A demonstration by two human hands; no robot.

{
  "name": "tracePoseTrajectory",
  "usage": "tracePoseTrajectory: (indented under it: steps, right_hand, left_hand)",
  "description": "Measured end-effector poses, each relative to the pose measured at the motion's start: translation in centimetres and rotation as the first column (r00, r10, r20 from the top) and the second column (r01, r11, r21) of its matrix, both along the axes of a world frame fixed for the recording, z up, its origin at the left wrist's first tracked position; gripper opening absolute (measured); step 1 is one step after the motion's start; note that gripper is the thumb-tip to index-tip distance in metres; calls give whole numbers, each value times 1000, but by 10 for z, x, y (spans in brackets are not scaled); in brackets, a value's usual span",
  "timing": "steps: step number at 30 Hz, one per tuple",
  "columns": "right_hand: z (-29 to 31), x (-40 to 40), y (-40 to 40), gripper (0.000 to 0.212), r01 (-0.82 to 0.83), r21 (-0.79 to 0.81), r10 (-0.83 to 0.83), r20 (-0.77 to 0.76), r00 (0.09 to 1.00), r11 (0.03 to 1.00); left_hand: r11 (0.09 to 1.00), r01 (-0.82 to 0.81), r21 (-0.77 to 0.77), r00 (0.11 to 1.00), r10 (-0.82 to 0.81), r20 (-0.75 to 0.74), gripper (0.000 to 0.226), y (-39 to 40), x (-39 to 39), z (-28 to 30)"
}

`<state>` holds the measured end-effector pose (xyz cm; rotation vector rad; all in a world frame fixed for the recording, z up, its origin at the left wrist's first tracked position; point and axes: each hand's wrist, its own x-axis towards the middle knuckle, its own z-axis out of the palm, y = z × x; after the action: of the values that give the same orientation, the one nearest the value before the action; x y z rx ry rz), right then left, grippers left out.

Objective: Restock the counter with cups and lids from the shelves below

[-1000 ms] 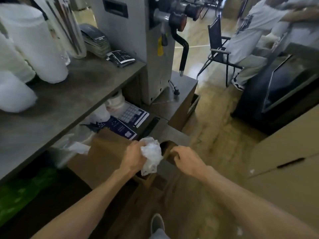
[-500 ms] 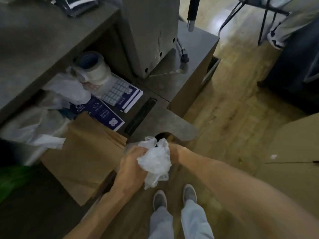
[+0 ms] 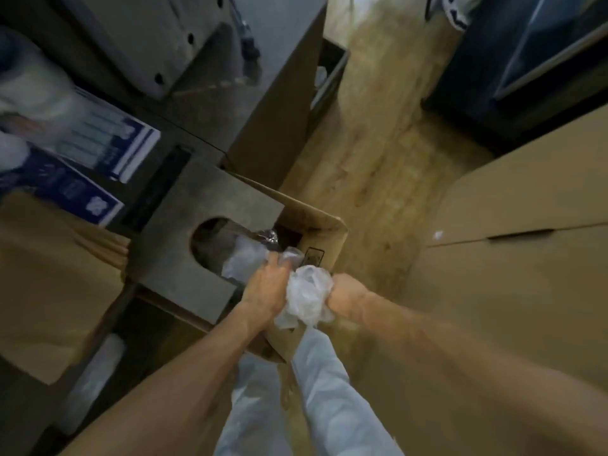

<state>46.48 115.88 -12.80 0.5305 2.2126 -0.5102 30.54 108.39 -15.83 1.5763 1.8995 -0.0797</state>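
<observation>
Open cardboard box (image 3: 324,232) on floor (image 3: 368,153), low centre, partly under grey panel with cutout (image 3: 197,205). Plastic wrap (image 3: 243,261) inside box. Left hand (image 3: 266,287) at box opening, right hand (image 3: 345,294) just right of it, crumpled plastic (image 3: 306,297) between them. Printed sheets (image 3: 98,149) on shelf, upper left. Cardboard cartons (image 3: 513,225) right.

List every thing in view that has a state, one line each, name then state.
Cardboard box: open, flaps up, pulled out under the cut-out shelf.
Plastic wrap: crumpled into a wad, bunched between both hands.
Left hand: closed on plastic at the box mouth.
Right hand: closed beside the wad; grip hidden.
Blue and white cartons: lying flat on the low shelf, blurred.
Large box: shut, at right.
</observation>
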Motion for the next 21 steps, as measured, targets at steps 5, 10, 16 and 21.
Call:
tracePoseTrajectory:
  steps: [5,10,16,21]
  right_hand:
    - [6,30,-7,21,-114,23,113,35,993,993]
    - [-12,33,-25,28,-63,23,66,-159,985,998]
    - [-20,37,-35,30,-39,19,41,-99,994,999]
    - [-13,27,-39,40,-75,51,79,-79,994,996]
  left_hand:
    - [865,239,-441,910,-358,-208,86,-30,22,-52]
    - [919,-3,-395,926,-147,-349,66,-36,15,-65]
    - [865,-424,-268,891,345,-296,35,-20,8,-59]
    - [830,-466,-307,857,509,76,56,-30,11,-67]
